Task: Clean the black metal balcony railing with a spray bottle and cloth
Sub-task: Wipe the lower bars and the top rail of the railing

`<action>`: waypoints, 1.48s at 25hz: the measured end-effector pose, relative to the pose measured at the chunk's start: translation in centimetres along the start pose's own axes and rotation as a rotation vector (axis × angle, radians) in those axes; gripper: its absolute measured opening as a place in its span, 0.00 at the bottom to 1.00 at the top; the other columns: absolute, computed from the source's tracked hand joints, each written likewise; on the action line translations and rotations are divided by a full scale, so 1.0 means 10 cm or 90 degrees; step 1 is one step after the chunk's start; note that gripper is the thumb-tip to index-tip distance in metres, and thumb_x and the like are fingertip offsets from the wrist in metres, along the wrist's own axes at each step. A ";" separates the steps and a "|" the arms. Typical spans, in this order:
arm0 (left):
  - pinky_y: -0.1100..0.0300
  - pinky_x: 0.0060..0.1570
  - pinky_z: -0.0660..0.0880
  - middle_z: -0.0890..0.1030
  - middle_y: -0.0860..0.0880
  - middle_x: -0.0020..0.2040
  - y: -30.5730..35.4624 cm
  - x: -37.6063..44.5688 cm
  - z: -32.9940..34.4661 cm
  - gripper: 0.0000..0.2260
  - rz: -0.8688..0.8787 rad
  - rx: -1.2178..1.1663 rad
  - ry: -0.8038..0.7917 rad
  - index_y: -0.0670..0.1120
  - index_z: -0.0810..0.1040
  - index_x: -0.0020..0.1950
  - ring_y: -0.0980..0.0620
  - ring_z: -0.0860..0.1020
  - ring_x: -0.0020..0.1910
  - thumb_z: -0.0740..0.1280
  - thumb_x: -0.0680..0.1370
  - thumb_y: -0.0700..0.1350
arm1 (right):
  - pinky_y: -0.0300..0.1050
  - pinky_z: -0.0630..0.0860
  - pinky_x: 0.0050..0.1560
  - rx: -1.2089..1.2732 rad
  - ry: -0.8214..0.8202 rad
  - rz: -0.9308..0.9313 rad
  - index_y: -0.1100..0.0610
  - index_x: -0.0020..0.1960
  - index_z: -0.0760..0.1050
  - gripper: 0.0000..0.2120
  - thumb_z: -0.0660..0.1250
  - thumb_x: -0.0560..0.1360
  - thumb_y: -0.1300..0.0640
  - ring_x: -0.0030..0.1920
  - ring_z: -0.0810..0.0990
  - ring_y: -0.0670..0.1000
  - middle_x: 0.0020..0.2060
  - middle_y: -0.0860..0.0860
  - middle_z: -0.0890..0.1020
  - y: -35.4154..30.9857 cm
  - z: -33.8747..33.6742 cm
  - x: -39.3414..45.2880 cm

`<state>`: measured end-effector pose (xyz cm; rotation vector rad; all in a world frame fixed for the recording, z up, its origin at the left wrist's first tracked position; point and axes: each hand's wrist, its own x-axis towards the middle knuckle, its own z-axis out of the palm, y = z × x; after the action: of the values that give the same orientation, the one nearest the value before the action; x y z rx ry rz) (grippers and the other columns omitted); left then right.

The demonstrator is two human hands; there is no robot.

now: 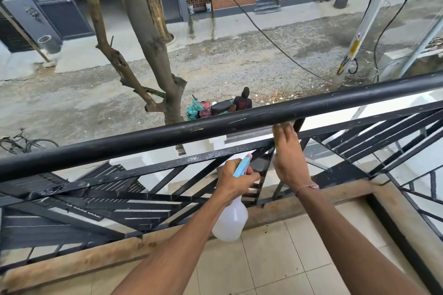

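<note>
Left hand (pixel 236 181) grips spray bottle (pixel 231 219), nozzle toward railing (pixel 167 136). Right hand (pixel 288 158), fingers extended, presses a mostly hidden cloth (pixel 278 130) against the bar.

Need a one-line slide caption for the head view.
Left hand holds spray bottle; right hand presses cloth under railing.

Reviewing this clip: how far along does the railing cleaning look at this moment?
Early to midway, as far as one frame tells. Done: the flat bar under the top rail glistens with spray droplets. In hand: the left hand grips the spray bottle, and the right hand presses a mostly hidden cloth against the railing just below the top rail. Left: the top rail shows pale streaks, and the lower slats look dry.
</note>
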<state>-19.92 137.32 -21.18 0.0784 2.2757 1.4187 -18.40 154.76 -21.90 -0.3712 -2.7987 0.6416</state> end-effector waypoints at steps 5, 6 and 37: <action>0.57 0.37 0.84 0.78 0.48 0.37 -0.18 -0.06 -0.28 0.06 -0.031 -0.045 0.048 0.42 0.80 0.42 0.52 0.79 0.37 0.75 0.73 0.41 | 0.66 0.48 0.78 -0.241 -0.084 -0.044 0.67 0.78 0.53 0.34 0.58 0.75 0.61 0.79 0.48 0.69 0.77 0.71 0.53 0.09 0.53 -0.01; 0.56 0.38 0.84 0.79 0.48 0.37 -0.22 -0.07 -0.34 0.06 -0.034 -0.049 0.053 0.41 0.80 0.43 0.52 0.79 0.37 0.75 0.74 0.41 | 0.66 0.48 0.78 -0.253 -0.078 -0.049 0.67 0.78 0.53 0.33 0.58 0.75 0.60 0.79 0.48 0.69 0.76 0.71 0.54 0.06 0.53 0.01; 0.63 0.32 0.78 0.79 0.43 0.38 -1.73 -0.78 -2.74 0.04 -0.116 -0.173 0.246 0.39 0.81 0.46 0.50 0.80 0.39 0.70 0.77 0.39 | 0.61 0.53 0.78 -0.233 -0.139 -0.305 0.63 0.78 0.56 0.29 0.50 0.83 0.46 0.77 0.59 0.62 0.77 0.62 0.62 -2.66 1.81 -0.48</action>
<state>-20.78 104.06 -23.39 -0.5157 2.2788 1.7441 -24.25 123.05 -26.54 0.3259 -3.0386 0.0639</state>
